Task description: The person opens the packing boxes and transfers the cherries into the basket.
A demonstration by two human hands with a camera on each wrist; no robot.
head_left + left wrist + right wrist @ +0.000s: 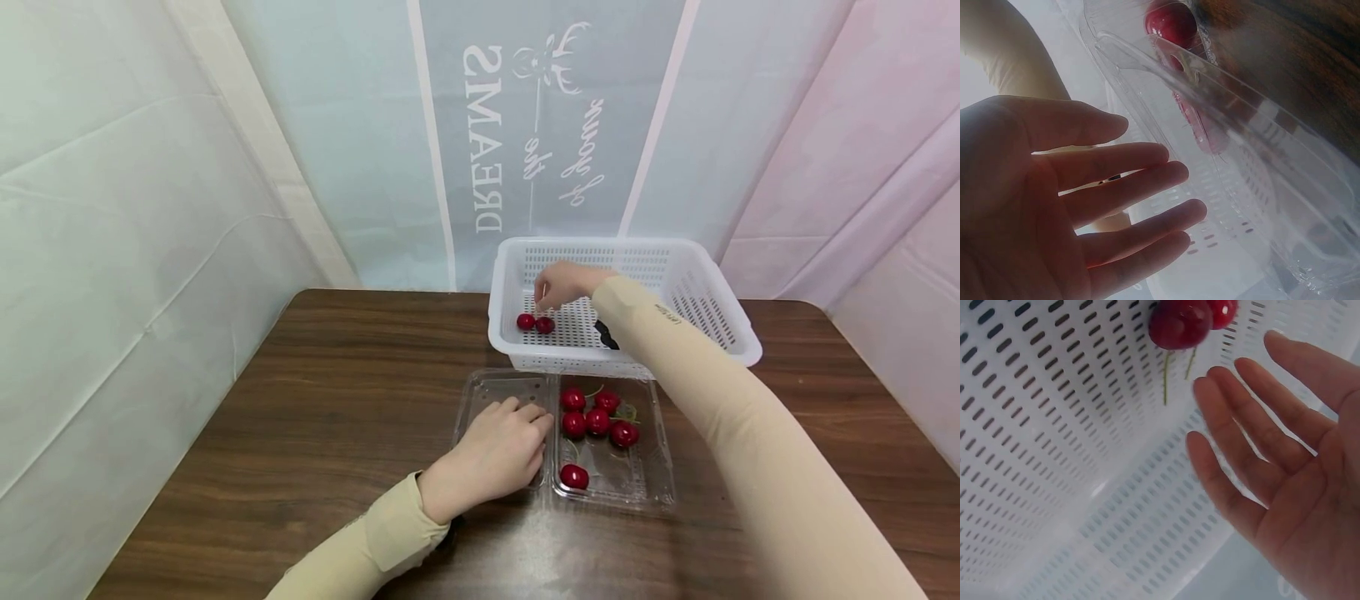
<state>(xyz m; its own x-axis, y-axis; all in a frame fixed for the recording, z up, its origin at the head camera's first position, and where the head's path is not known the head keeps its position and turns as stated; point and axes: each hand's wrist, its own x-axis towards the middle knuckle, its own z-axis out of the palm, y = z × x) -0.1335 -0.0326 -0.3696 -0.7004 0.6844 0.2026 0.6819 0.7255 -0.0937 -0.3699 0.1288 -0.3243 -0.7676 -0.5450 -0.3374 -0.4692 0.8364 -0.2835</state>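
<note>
The brown wooden table (360, 375) is the largest thing here, and it bears all the others. At its far edge, somewhat to the right, stands the white perforated basket (630, 262). Nearer to the person lies the clear plastic container (611, 467), unfolded, so that its two halves are side by side.

The left hand (495, 450) is above the left half of this container, with its fingers extended and relaxed. It grips nothing; whether the fingertips touch the plastic, I cannot tell. The right hand (566, 283) reaches into the left part of the basket. Its fingers are spread and slightly bent, and in the right wrist view nothing is between them.

Two cherries (526, 321) lie on the basket floor, near its left front corner, just beside each other and close below the right hand. Six cherries (597, 422) are in the right half of the container: five in a loose group, and one apart near the front edge.

In my judgement, the work is in its early part: two pieces are placed in the basket, and six are left in the container. The smallest things are the thin green stems (1165, 381), which the cherries in the basket have.
</note>
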